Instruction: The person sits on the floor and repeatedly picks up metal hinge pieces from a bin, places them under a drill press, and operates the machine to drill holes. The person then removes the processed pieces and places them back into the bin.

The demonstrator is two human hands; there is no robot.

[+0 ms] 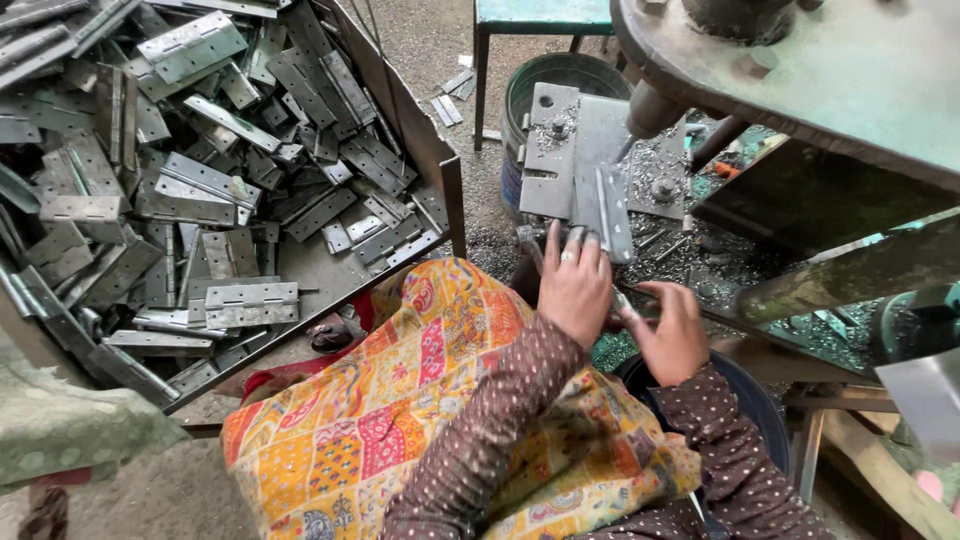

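From my feed I see a gritty concrete floor strewn with metal scraps, lit by flat daylight. A teal stool stands at the top, a green metal bucket just beside its legs.

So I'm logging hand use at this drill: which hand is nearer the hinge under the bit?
Left. The left hand has its fingers on the near end of the hinge; the right hand sits lower and to the right, apart from it.
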